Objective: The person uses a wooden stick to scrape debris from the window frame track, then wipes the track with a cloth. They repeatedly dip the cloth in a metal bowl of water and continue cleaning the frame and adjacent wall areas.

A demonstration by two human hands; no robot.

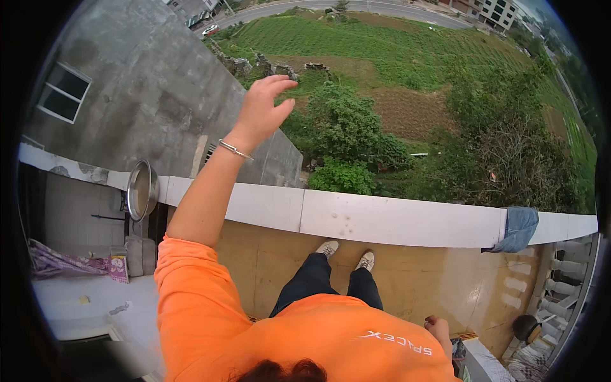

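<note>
My left hand (265, 107) is raised beyond the white parapet ledge (401, 217), with thumb and fingers apart and nothing in it. A metal bangle (235, 150) circles that wrist. My right hand (438, 327) hangs low beside my body, partly hidden by my orange shirt; its fingers look curled, and I cannot tell whether they hold anything. On the ledge to the left, a stainless steel basin (142, 191) appears steeply tilted. A folded piece of blue denim (516, 231) drapes over the ledge on the right. Neither hand touches the basin or the denim.
My shoes (366, 261) stand on a yellowish tiled floor (420, 277), close to the parapet. A balustrade (565, 272) bounds the right side, with a dark round pan (526, 328) near it. Purple patterned cloth (76, 262) lies at left. Trees and fields spread below, beyond the ledge.
</note>
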